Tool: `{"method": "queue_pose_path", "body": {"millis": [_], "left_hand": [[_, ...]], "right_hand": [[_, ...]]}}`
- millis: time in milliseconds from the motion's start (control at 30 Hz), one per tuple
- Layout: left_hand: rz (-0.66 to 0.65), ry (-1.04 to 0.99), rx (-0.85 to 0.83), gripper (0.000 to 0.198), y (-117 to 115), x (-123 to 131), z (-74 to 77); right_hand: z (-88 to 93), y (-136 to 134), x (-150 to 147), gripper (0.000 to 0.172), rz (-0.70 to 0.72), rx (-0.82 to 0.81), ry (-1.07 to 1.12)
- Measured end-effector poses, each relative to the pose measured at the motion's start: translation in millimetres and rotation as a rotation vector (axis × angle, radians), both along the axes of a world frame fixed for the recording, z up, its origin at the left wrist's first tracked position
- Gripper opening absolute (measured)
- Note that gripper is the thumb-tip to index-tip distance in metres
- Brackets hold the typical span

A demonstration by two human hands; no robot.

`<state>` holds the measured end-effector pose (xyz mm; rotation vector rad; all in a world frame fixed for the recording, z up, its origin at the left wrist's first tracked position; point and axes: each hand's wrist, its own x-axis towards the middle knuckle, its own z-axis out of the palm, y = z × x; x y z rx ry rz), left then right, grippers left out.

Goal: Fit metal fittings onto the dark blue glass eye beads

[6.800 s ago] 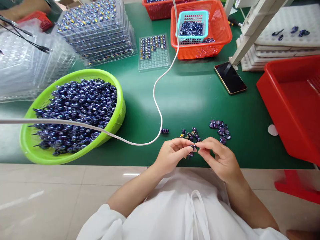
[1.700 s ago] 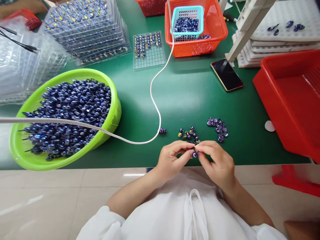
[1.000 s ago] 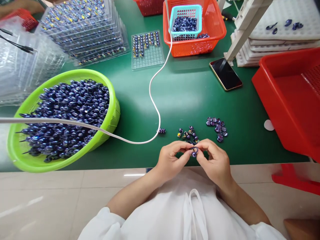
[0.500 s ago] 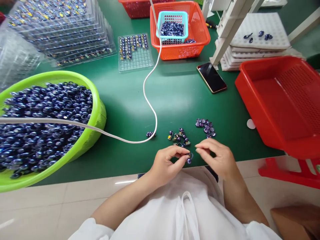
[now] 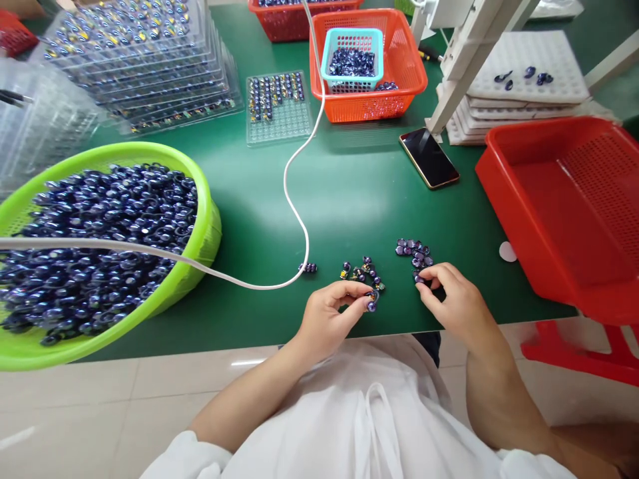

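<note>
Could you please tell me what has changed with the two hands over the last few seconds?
The right hand let go of the small purple part and moved right to the pile of flat purple pieces. The left hand still pinches that part.

Bare mat (image 5: 359, 199) between cable (image 5: 294, 213) and phone (image 5: 429, 158)
</note>
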<state>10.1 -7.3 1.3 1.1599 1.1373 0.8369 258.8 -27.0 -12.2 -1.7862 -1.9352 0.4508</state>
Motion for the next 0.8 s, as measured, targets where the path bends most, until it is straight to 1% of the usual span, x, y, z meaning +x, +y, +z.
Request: {"method": "queue_pose_path", "body": {"millis": [100,167,267,400,433,533,600,667,700,733,800], "left_hand": [[0.006,-0.013,-0.02,0.014,0,-1,0.2],[0.006,-0.019,-0.031,0.013,0,-1,0.5],[0.006,-0.045,-0.061,0.014,1,-3,2.0],[0.01,-0.093,-0.091,0.016,2,-4,4.1],[0.009,-0.107,-0.095,0.017,2,-5,4.3],[0.0,-0.145,-0.095,0.017,2,-6,4.5],[-0.003,-0.148,-0.092,0.018,3,-5,4.6],[0.001,-0.17,-0.095,0.019,3,-3,5.0],[0.002,-0.203,-0.106,0.02,3,-1,5.3],[-0.001,-0.251,-0.126,0.021,3,1,5.7],[-0.017,-0.361,-0.184,0.024,3,6,6.4]], "right_hand": [[1.2,1,-1,0.015,0.015,0.009,-0.005],[2.0,0,-1,0.016,0.021,0.024,-0.001],[3.3,-1,-2,0.012,0.008,0.023,0.016],[2.7,-2,-2,0.002,-0.041,0.03,0.061],[2.3,-2,-2,0.003,-0.06,0.039,0.08],[2.7,-1,-6,0.014,-0.09,0.065,0.142],[5.2,-3,-12,0.017,-0.107,0.084,0.191],[8.6,-5,-22,0.014,-0.139,0.085,0.302],[10.1,-7,-28,0.012,-0.145,0.069,0.391],[11.2,-8,-35,0.011,-0.14,0.049,0.498],[11.6,-10,-50,0.008,-0.082,0.017,0.694]]}}
